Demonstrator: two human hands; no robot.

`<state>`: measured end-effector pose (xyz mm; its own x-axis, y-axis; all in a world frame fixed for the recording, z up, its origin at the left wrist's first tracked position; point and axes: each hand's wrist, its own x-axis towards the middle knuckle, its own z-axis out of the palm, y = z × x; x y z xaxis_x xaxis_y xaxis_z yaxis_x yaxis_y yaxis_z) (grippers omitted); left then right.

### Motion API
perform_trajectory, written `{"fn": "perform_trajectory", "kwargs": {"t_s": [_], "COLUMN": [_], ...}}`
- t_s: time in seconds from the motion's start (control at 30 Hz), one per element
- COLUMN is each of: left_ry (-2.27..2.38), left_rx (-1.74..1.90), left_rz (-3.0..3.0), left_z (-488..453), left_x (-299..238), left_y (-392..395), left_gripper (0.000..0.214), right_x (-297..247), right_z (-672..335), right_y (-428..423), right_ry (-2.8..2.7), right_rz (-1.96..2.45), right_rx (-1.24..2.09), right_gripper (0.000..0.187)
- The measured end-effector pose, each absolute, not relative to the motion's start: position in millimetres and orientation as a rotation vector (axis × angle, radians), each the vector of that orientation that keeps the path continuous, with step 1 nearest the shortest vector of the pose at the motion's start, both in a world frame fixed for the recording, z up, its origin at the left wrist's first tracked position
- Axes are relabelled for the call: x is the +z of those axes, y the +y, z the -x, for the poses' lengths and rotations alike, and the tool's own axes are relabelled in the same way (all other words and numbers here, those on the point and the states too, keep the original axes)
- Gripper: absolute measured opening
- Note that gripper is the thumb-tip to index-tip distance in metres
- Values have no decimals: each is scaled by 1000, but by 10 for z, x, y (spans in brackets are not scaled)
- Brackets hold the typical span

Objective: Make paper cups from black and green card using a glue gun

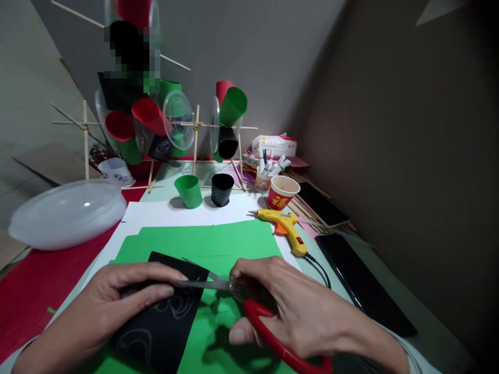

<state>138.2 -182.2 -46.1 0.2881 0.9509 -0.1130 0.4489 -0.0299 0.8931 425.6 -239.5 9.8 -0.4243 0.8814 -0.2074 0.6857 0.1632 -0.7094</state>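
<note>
My left hand (pixel 113 298) pinches a black sheet of paper (pixel 163 322) with faint swirl drawings, holding it just above a green sheet (pixel 202 241). My right hand (pixel 296 306) grips red-handled scissors (pixel 268 327). Their blades (pixel 198 283) are partly apart and reach across the black paper's upper edge toward my left fingers. White paper (pixel 175 213) lies under the green sheet.
A yellow glue gun (pixel 286 226) lies to the right, near a red paper cup (pixel 281 192) and a cup of markers (pixel 267 174). Green (pixel 188 190) and black (pixel 222 188) paper cups stand behind. A stick frame with cups (pixel 156 124) rises at back. White plastic lid (pixel 68 213) left; dark tablet (pixel 358 280) right.
</note>
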Motion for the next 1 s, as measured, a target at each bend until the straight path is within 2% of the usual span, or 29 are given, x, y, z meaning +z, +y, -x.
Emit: {"fn": "perform_trajectory", "kwargs": {"t_s": [0.3,1.0], "left_ry": [1247,1311], "left_rx": [651,733], "left_rz": [-1655,-1627], "left_z": [-1396,-1388], "left_x": [-513,-456], "left_y": [-1854,-1904], "left_gripper": [20,15], "right_x": [88,94], "right_z": [-4267,-4263], "right_y": [-2371,-2373], "right_ry": [-2096,-2097], "right_rz": [1445,1435], "right_rx": [1265,1260], "right_gripper": [46,46]}}
